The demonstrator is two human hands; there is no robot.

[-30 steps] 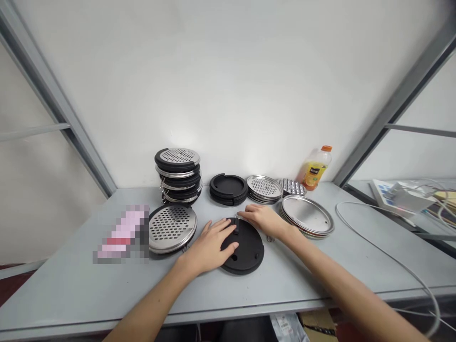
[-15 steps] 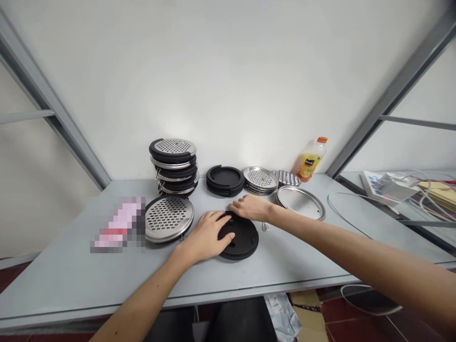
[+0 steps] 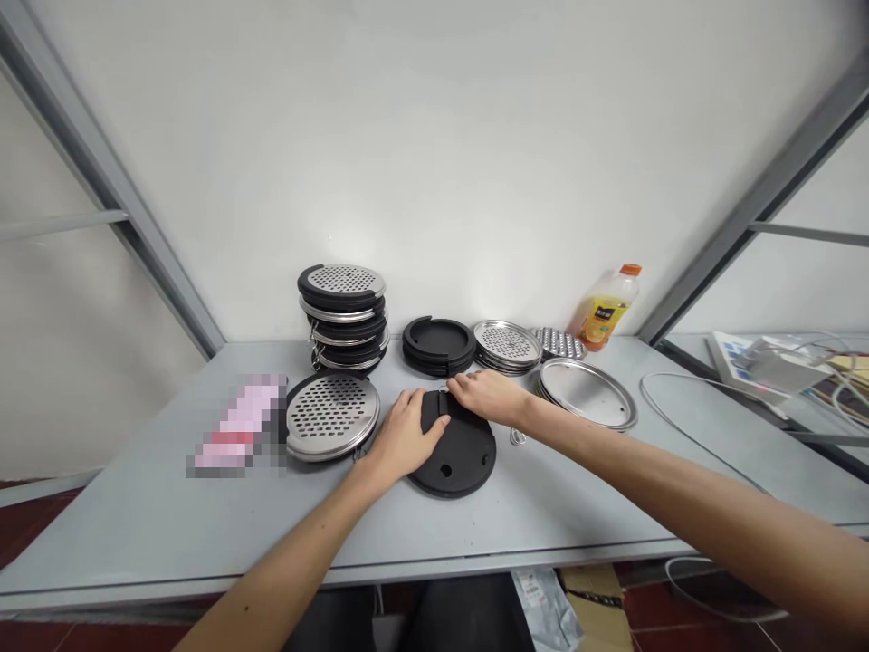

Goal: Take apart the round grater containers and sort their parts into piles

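Both bare hands are at work on a black round base [image 3: 458, 466], which lies on the gray table [image 3: 272, 534] right under the fingers, its slot and round hole facing up. The left hand [image 3: 407, 430] grasps it by the left side, thumb laid across the black face and fingers bunched along the rim. The right hand [image 3: 490, 397] has its fingers curled at the far edge, touching by a small wire loop [image 3: 444, 389]; I can't tell from here whether they pinch it.

Just right of the base, below the right fingers, sits a bent wire piece [image 3: 518, 436]. Left of the left fingers lies a perforated steel grater disc [image 3: 332, 417], with a tall stack of black-rimmed graters [image 3: 343, 317] behind it. Straight beyond the fingers is a pile of black bases [image 3: 439, 353]; to its right, perforated steel discs [image 3: 508, 344], then a coarse grater plate [image 3: 560, 342]. Right of the right fingers are stacked steel trays [image 3: 587, 396], and farther off stands an orange-capped juice bottle [image 3: 606, 312].
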